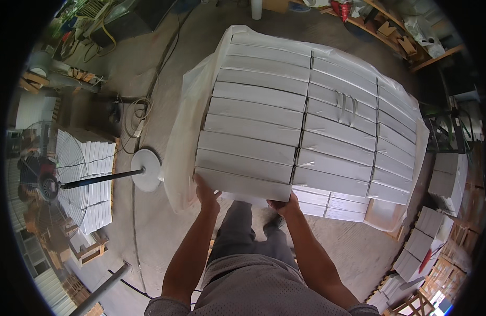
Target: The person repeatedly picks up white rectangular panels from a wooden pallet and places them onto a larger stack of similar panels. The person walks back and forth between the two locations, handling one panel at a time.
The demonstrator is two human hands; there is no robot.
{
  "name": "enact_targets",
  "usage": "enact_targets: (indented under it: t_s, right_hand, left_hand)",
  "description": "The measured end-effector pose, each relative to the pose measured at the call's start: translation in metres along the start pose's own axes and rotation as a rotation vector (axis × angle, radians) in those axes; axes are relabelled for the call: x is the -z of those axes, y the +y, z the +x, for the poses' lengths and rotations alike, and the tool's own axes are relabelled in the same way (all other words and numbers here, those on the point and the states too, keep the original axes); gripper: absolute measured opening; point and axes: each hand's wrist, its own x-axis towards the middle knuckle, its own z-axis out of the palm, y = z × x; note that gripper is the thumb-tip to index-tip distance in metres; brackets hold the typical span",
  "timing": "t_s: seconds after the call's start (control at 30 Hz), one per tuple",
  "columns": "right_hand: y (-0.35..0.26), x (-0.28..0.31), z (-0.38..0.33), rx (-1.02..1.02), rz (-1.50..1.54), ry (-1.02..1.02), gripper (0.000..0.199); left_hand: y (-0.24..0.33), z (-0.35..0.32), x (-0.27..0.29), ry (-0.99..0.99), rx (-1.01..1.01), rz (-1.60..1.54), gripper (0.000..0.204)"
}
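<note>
Two bare hands: apart from each other, the left hand (206, 191) and right hand (286, 206) hold opposite ends of one white box, lower centre of the frame; the fingers underneath are hidden, and from here I cannot tell how firmly they grip.
Box in hand: the white box (243, 184) lies just above the hands in the frame, its long axis running left to right, dipping slightly rightward; the left hand is at its left end, the right at its lower right corner, neither nearer than the other.
Its look: long, slim and plain, with a pale, smooth top and a shaded face toward the wearer.
Stack: the box sits at the lower left of a stack of white boxes (258, 97) in three columns, filling the centre; two pale loops (346, 108) lie on top, right of centre.
Wrapping: loose translucent plastic sheeting (182, 142) drapes down the stack's left side.
Fan: a standing fan (49, 187) at left, its round base (146, 170) on the concrete floor (148, 221).
Edges: more white boxes (424, 237) at lower right; wooden shelving (385, 45) at upper right.
</note>
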Motion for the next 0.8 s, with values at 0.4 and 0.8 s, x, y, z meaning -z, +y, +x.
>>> enact_targets:
  t_s: [0.4, 0.8]
  right_hand:
    - [0.018, -0.015, -0.041, 0.183, -0.374, 0.104, 0.059]
    - [0.020, -0.012, -0.062, 0.360, -0.712, 0.119, 0.086]
  left_hand:
    - [-0.013, 0.007, -0.006, 0.169, -0.141, 0.128, 0.092]
    - [0.042, -0.001, 0.002, 0.024, 0.010, 0.147, 0.085]
